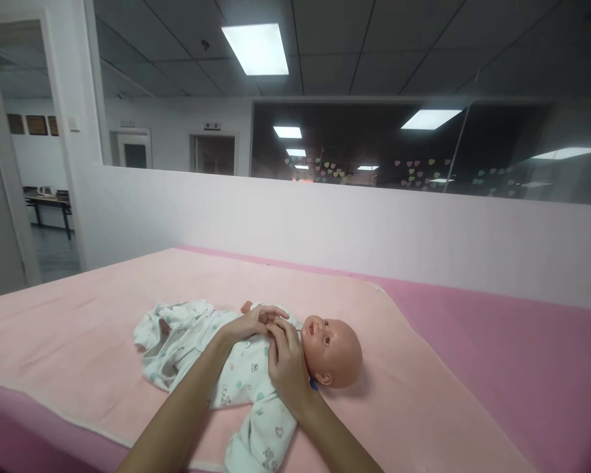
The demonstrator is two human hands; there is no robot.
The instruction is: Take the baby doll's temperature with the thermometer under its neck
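Wearing a printed sleepsuit, a doll beneath curled left hand and right hand, any pinch unclear.

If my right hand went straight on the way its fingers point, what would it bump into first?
Probably your left hand, whose fingers lie just ahead of your right hand, over the printed outfit; any gap is hard to judge.

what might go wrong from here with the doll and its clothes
The left hand and right hand are close together at the chest, so fingers might get in each other's way.
The doll's head lies on the pink sheet, apparently unheld, and could roll if tugged.
The bunched clothes might twist.
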